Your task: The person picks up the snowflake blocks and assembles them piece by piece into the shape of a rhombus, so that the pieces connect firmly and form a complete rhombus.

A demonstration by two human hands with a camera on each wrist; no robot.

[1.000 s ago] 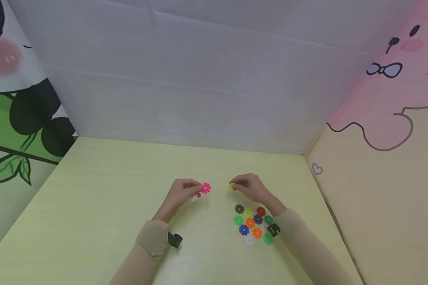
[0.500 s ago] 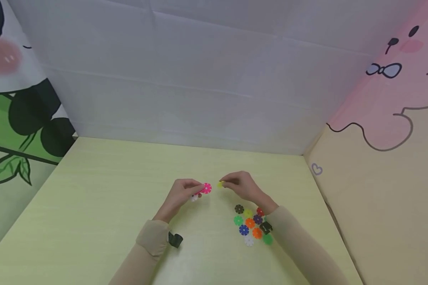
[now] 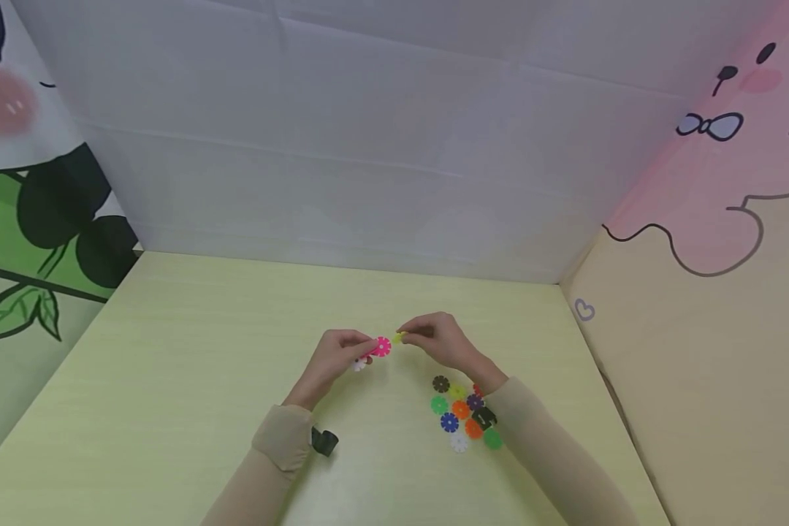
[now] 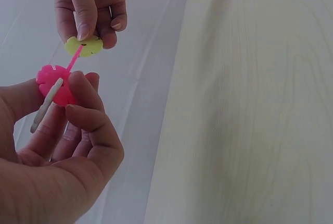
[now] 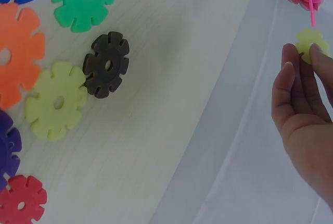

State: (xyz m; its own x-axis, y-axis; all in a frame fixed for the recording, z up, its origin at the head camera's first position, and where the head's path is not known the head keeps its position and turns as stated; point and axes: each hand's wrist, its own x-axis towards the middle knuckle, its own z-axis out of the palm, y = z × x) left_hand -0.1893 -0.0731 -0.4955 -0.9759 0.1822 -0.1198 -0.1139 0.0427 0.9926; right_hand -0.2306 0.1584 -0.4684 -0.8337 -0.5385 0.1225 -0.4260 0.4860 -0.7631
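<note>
My left hand (image 3: 332, 361) pinches a small cluster of notched plastic snowflake discs. In the left wrist view, a pink disc (image 4: 48, 77) is joined to a white disc (image 4: 42, 112) and a second pink disc (image 4: 74, 59), both seen nearly edge-on. Opposite it, my right hand (image 3: 442, 340) pinches a yellow disc (image 4: 91, 47) between thumb and fingers. The yellow disc's rim overlaps the upper edge of the second pink disc in the left wrist view, while the right wrist view shows a narrow gap between them. Both hands are raised over the table.
Loose discs lie on the pale table (image 3: 191, 380) below my right forearm, among them black (image 5: 106, 65), yellow (image 5: 57, 101), orange (image 5: 18, 57), green (image 5: 83, 0) and red (image 5: 22, 200). A white sheet (image 3: 368, 183) rises behind the table, with painted panels at both sides.
My right hand has moved left with the yellow disc, right up to the pink disc. The left hand has stayed nearly still with its cluster.
</note>
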